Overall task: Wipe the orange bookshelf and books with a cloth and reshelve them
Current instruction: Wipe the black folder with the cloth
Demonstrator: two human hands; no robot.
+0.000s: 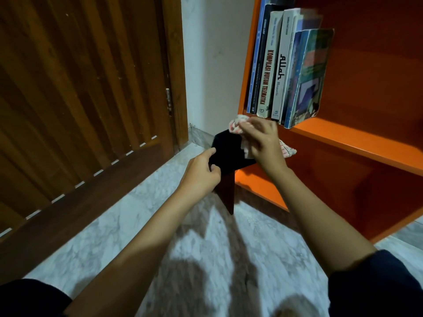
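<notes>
Hands are meeting over a black hardcover book (225, 154), held low in front of the orange-painted wooden bookshelf (357, 138), just above the grey marbled floor (128, 227). The left hand (201, 173) is gripping the book's near edge, its fingers (209, 153) clamped on the cover. The right hand (263, 143) is pressing a crumpled white cloth with red checks (238, 125) against the book's upper part, fingers closed on the fabric. A row of upright paperback books (281, 69) is standing on the shelf board above (leaning slightly, pushed to its left end). A brown slatted wooden door (80, 99) is filling the left side.
</notes>
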